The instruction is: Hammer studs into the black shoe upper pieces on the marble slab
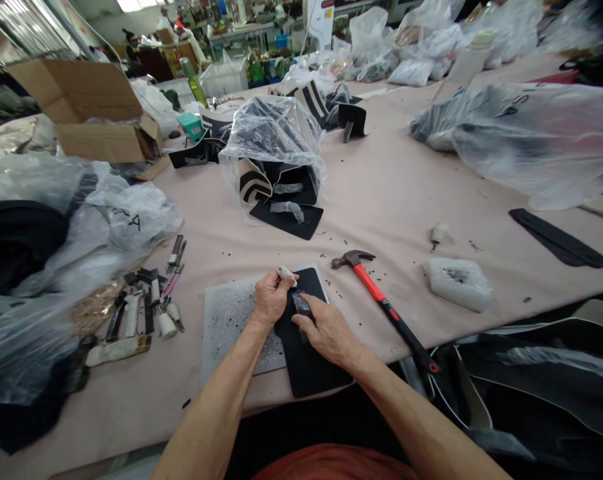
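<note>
My left hand (272, 297) is closed round a small white-wrapped tool (286, 275), held at the upper part of a black panel (308, 363). Against the dark, film-wrapped strap (302, 305) on that panel, my right hand (328, 328) has its thumb and fingers pressed. The panel lies partly over a white board (231, 327) covered in dark specks. To the right of the panel rests a hammer (388, 310) with a red and black handle, its head pointing away from me. The tip of the wrapped tool is hidden.
Several hand tools (148, 310) lie at the left. A white block (458, 283) and another wrapped tool (438, 234) are at the right. Plastic-bagged panels (276, 143) stand ahead, and an open cardboard box (98, 137) is at the far left.
</note>
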A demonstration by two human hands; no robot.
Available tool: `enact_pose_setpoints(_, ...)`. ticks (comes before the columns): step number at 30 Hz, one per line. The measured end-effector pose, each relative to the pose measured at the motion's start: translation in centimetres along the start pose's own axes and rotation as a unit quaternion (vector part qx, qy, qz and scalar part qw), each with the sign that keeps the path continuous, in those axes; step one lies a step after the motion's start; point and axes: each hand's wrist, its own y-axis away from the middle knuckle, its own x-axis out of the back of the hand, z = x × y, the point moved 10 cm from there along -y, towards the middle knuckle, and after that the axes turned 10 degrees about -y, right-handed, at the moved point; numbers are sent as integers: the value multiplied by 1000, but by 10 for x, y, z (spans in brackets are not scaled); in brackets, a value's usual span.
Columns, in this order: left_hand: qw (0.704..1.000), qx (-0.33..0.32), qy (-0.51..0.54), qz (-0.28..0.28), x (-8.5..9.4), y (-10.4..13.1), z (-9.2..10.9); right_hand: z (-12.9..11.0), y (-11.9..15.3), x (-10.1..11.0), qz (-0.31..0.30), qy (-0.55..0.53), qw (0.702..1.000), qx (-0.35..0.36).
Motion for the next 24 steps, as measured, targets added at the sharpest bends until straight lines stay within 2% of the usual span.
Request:
enact_pose_setpoints(6, 998, -25, -60, -3, -1, 2, 9, -4, -1, 1, -7, -28, 1000, 0)
enact_pose_setpoints(9, 996, -43, -80, -10, -3, 4, 12, -8, -1, 11, -27, -70, 997, -1)
enact_pose_setpoints(11, 994, -52, -95, -9, -4, 5, 13, -3, 1, 37, 19, -53, 998, -1)
enact_pose_setpoints(14, 988, -64, -142, -3, -5, 7, 17, 23, 14, 95, 145, 123, 981, -49)
enact_pose_setpoints(16, 982, -65, -179, 3, -6, 8, 18, 49, 23, 122, 159, 231, 952, -118)
enact_pose_setpoints(17, 979, -63, -193, 8, -6, 8, 19, 63, 27, 130, 149, 242, 946, -154)
enact_pose_setpoints(19, 976, -63, -210, 14, -5, 8, 20, 89, 33, 135, 120, 141, 956, -228)
enact_pose_setpoints(21, 974, -68, -218, 14, -5, 9, 22, 99, 37, 123, 78, -33, 956, -280)
enact_pose_setpoints(24, 972, -73, -225, -2, -7, 10, 23, 83, 41, 100, 24, -237, 909, -343)
